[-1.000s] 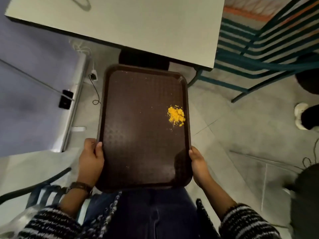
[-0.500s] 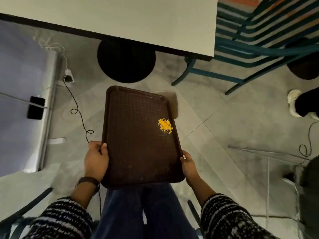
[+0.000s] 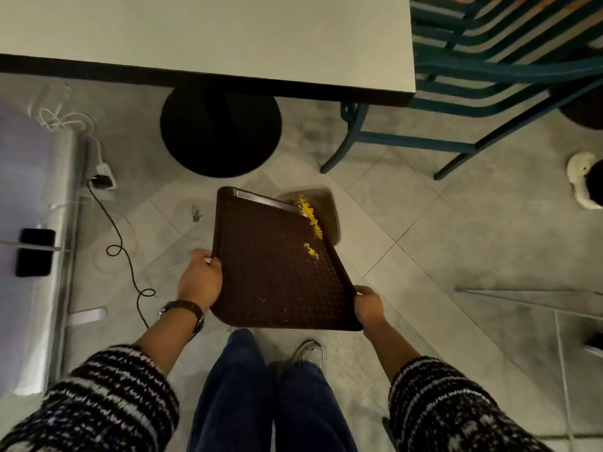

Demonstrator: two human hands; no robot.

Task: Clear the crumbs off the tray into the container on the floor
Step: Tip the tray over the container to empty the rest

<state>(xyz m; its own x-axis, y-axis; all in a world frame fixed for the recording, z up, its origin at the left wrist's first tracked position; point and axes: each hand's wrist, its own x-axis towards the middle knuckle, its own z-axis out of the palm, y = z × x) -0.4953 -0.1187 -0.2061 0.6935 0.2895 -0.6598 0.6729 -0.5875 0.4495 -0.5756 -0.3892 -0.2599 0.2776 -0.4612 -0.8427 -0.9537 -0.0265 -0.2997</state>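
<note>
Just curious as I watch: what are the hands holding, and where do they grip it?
Both hold the tray: the left hand on its left edge, the right hand at its near right corner.

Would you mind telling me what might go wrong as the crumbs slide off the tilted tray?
The yellow crumbs leave along the tray edge near the container rim, so some may land on the floor. A small clump higher on the tray might stay behind.

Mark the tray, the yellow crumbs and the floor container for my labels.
tray (image 3: 274,275), head view, bare textured middle.
yellow crumbs (image 3: 313,220), head view, streak at tray's right edge.
container (image 3: 329,207), head view, inner wall.
</note>
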